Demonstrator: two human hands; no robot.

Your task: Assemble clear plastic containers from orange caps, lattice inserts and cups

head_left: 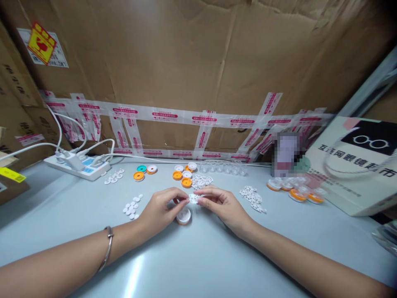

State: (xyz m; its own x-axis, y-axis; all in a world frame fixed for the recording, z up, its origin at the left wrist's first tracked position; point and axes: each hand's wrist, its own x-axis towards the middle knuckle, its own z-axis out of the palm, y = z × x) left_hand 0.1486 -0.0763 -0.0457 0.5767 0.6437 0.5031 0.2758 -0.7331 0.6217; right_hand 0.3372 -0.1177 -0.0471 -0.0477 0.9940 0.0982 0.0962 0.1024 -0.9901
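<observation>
Between both hands, above the grey table, is a small white plastic piece with cut-outs (pixel 194 199). My left hand (pixel 166 207) pinches its left end between thumb and forefinger. On the other end, the thumb and fingers of my right hand (pixel 218 203) are closed. Just below the left fingertips sits a round base (pixel 184 216), white inside with an orange rim. Beyond the hands lies a pile of similar white cut-out pieces (pixel 203 181), and another pile (pixel 252 198) is to the right. Several small white discs (pixel 132 207) lie left of my left hand.
Orange, white and teal round bases (pixel 139 176) stand at the back, near a row of clear domes (pixel 223 168). Clear-topped orange assemblies (pixel 297 194) are at right, before a paper bag (pixel 350 174). A power strip (pixel 93 170) with cables and white parts (pixel 114 177) are back left.
</observation>
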